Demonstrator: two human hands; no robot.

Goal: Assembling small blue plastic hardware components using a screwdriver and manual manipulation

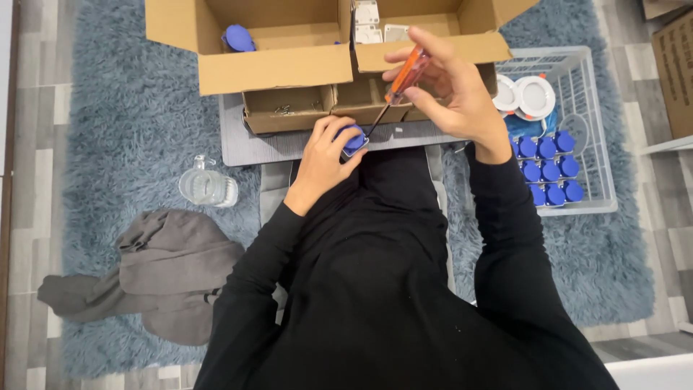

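Note:
My left hand grips a small blue and white part against the edge of a low grey board. My right hand holds an orange-handled screwdriver tilted down to the left, its dark tip resting on the blue part. Both sleeves are black.
Two open cardboard boxes stand behind the board, one with a blue part, the other with white parts. A white wire basket at right holds several blue parts and white discs. A clear jug and a grey garment lie on the shaggy rug.

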